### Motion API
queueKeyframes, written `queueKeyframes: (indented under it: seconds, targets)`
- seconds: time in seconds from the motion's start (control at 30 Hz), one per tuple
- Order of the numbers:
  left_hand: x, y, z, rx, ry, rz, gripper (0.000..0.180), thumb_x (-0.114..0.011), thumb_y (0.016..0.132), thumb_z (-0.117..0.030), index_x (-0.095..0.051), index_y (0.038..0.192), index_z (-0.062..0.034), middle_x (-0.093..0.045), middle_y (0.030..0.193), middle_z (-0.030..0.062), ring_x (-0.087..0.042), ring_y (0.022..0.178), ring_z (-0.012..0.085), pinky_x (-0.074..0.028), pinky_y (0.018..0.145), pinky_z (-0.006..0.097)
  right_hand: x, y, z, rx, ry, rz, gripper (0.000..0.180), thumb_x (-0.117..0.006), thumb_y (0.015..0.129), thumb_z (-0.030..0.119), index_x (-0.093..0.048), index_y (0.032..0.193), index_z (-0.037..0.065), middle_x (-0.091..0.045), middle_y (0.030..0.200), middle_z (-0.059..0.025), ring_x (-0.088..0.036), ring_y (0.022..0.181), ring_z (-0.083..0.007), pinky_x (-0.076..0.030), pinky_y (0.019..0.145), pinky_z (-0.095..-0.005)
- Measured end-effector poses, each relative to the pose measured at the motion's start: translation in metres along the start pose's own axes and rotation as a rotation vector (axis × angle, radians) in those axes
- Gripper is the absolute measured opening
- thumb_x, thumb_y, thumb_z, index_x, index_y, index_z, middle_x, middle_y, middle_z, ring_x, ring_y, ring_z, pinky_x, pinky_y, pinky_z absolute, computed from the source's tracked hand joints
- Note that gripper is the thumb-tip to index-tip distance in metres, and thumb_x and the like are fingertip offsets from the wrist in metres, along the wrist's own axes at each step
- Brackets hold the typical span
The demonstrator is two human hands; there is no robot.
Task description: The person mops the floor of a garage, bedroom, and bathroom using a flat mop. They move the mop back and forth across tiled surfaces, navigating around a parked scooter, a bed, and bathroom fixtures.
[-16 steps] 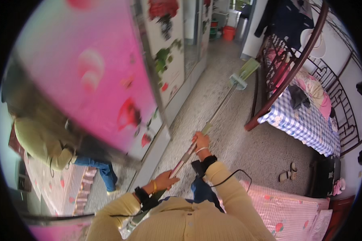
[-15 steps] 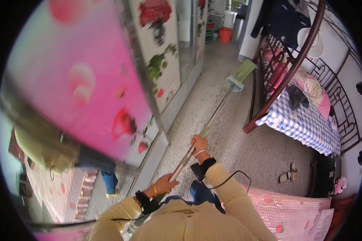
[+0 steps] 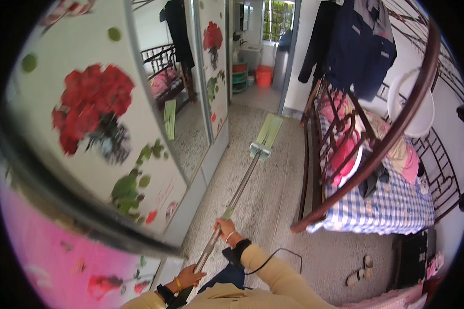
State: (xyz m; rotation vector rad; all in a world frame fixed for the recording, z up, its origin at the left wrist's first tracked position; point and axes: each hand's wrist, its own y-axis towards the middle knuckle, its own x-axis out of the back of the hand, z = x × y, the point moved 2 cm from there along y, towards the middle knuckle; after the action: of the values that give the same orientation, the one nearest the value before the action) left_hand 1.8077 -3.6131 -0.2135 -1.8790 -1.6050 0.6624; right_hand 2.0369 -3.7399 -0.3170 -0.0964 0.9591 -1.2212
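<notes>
A flat mop (image 3: 247,177) with a pale green head and a metal pole slants across the speckled floor, away from me. Its head (image 3: 269,129) rests on the floor between the wardrobe doors and the bed. My left hand (image 3: 189,278), in a yellow bracelet and black wrist strap, is closed around the lower part of the pole. Farther up, just below a greenish joint, my right hand (image 3: 226,229) grips the same pole. A black cable loops from the right wrist's device.
Sliding wardrobe doors (image 3: 95,180) with printed roses and a mirror panel (image 3: 172,103) line the left. At right stands a dark metal-framed bed (image 3: 376,211) with a checked cover. Slippers (image 3: 360,273) lie on the floor beside it. A red bucket (image 3: 264,75) stands beyond the doorway.
I have moved forward, toward the doorway. The mop head has shifted left, away from the bed frame. Both hands keep their hold on the pole.
</notes>
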Motion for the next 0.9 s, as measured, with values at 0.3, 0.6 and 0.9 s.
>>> queueKeyframes:
  seconds: [0.3,0.6,0.9]
  targets:
    - [0.024,0.204,-0.226,0.087,-0.116,0.047,0.026,-0.066,0.085,-0.015,-0.041,0.083,-0.0071,-0.041,0.06,0.0014,-0.041,0.045,0.0123,-0.039,0.041,0.032,0.009,0.204,0.221,0.016,0.165,-0.014,0.02,-0.057,0.084,0.01,-0.05,0.069,0.001,-0.051,0.058,-0.0112,-0.051,0.045,-0.025,-0.042,0.043,-0.038]
    - [0.024,0.437,-0.428,0.089,-0.131,0.017,0.025,-0.066,0.085,-0.013,-0.042,0.084,-0.0062,-0.04,0.06,0.001,-0.041,0.045,0.0119,-0.038,0.04,0.031,0.059,0.426,0.431,-0.095,0.075,0.027,0.023,-0.056,0.084,0.014,-0.049,0.067,0.002,-0.049,0.054,-0.0127,-0.051,0.045,-0.0249,-0.038,0.039,-0.0403]
    - [0.029,0.664,-0.587,-0.324,0.352,0.04,0.03,-0.056,0.086,-0.017,-0.055,0.114,-0.0053,-0.061,0.101,0.0073,-0.059,0.076,0.0173,-0.051,0.067,0.034,0.098,0.655,0.615,-0.168,0.046,0.004,0.01,-0.057,0.08,0.005,-0.054,0.078,-0.004,-0.05,0.058,-0.0076,-0.047,0.047,-0.0202,-0.044,0.046,-0.0328]
